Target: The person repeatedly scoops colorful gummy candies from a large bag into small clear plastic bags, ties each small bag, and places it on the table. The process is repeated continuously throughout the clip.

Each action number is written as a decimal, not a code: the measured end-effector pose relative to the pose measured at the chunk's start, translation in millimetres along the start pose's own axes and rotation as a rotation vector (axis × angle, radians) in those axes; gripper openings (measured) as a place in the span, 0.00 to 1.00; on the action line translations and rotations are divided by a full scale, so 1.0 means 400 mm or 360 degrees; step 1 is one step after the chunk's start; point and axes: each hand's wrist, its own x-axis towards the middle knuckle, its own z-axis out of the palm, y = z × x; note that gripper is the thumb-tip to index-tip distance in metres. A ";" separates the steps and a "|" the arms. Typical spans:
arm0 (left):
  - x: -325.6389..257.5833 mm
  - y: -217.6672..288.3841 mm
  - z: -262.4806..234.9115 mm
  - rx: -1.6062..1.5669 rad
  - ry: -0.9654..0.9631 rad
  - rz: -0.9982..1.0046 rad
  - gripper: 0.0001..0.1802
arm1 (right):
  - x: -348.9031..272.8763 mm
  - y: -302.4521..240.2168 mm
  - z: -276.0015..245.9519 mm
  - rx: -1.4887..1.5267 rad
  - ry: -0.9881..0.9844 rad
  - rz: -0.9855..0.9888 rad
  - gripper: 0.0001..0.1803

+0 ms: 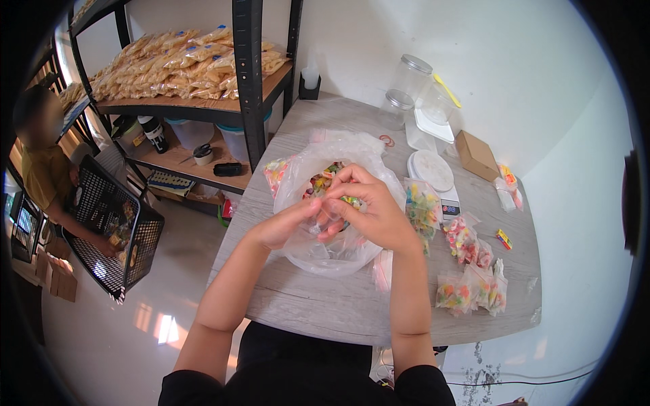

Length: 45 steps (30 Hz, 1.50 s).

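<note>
A large translucent plastic bag [318, 260] stands with its mouth spread on the grey wood-grain table, and colourful wrapped candies [317, 184] show inside. Over its mouth my left hand [288, 223] and my right hand [372, 208] come together, fingers bent inward. Something thin and clear seems pinched between them, too hard to make out. Small clear bags of candy lie around: one [276, 173] at the large bag's left, another [423, 208] close by my right wrist. Several more candy bags [467, 291] are grouped at the table's right.
A digital scale [432, 172], lidded clear jars [409, 76], a tub with a yellow spoon [447, 92] and a cardboard box [477, 155] stand at the back right. A black-framed shelf [249, 81] rises at left, stacked with bagged snacks. Beyond it, a person [42, 162] holds a black basket [145, 233].
</note>
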 end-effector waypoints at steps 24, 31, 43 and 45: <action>-0.004 0.040 -0.029 -0.0392 0.0432 0.0714 0.27 | 0.018 0.138 0.023 -0.0865 0.0401 0.0303 0.11; -0.006 0.038 -0.026 -0.0225 0.0550 0.0659 0.27 | 0.020 0.157 0.037 -0.0884 0.0338 0.0377 0.10; -0.011 0.035 -0.035 0.0042 0.0668 0.0645 0.25 | 0.000 0.223 0.105 -0.1263 0.0280 0.0151 0.12; -0.008 0.028 -0.031 0.0089 0.0745 0.0621 0.28 | -0.005 0.218 0.104 -0.1318 0.0244 0.0203 0.11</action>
